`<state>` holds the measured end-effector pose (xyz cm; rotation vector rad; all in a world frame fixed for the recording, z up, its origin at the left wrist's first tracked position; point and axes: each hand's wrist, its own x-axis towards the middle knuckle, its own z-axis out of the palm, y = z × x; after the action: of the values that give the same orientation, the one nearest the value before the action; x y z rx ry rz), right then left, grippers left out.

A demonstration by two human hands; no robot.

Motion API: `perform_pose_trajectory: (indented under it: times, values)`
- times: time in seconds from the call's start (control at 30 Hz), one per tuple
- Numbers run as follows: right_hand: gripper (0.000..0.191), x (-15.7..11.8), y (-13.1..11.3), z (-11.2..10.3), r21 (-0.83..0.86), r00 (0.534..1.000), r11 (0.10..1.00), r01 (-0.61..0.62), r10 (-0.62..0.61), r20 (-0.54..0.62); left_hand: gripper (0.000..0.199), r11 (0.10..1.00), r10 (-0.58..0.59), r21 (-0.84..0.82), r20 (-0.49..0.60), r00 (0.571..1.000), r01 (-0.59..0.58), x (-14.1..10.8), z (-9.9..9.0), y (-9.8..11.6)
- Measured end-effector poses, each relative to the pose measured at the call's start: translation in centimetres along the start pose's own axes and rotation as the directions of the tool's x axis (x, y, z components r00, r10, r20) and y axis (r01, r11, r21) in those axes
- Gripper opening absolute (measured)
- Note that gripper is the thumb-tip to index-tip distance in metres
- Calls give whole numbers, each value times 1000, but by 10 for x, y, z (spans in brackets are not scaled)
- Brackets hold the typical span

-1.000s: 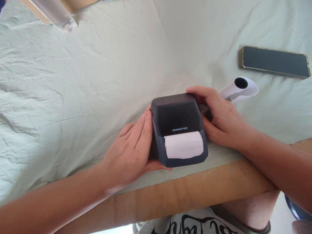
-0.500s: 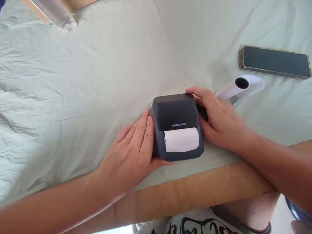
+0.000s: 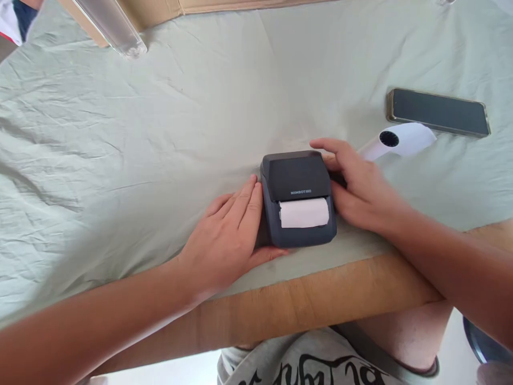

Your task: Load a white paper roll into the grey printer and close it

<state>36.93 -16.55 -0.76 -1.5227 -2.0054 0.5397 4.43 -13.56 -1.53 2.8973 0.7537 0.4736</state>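
Observation:
A dark label printer point(image 3: 300, 174), marked NIIMBOT, sits on the cloth-covered table between my two hands. A strip of white paper point(image 3: 304, 213) comes out of its slot and lies over the front. My left hand point(image 3: 224, 235) presses along the printer's left side, fingers together and thumb along the front edge. On the other side, my right hand point(image 3: 356, 184) grips the right wall, its index finger raised near the back corner. Some of the right fingertips are hidden by the printer. Close beyond that hand lies a white tube-like object point(image 3: 401, 141) with a round black end.
A phone point(image 3: 440, 110) in a clear case lies at the right. At the back left stand a clear plastic piece point(image 3: 114, 27) and some cardboard point(image 3: 154, 12). The table's wooden edge point(image 3: 304, 297) runs along the near side, above my lap.
The camera view has shifted, so most things appear slightly displaced. The printer appears a bit smaller and its front lower, and the paper strip looks shorter. Both hands stay on the printer.

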Motion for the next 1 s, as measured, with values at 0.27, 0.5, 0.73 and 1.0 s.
perform_pose_trajectory:
  times: [0.27,0.5,0.73,1.0]
  values:
    - [51,1,-3,-16,-39,982,985,166,-168,-81,110,997,-17,-69,20,1000,19,-1,3,-4]
    - [17,9,-31,-41,-244,954,931,270,-293,-64,104,999,7,-52,-3,1000,-7,0,4,-2]
    - [13,13,-72,-30,-305,951,949,73,-158,-266,104,998,5,-68,-21,1000,-6,0,2,-3]
    - [18,41,-66,-33,-465,981,884,-45,128,148,102,999,16,-36,-30,999,-17,0,3,-2]
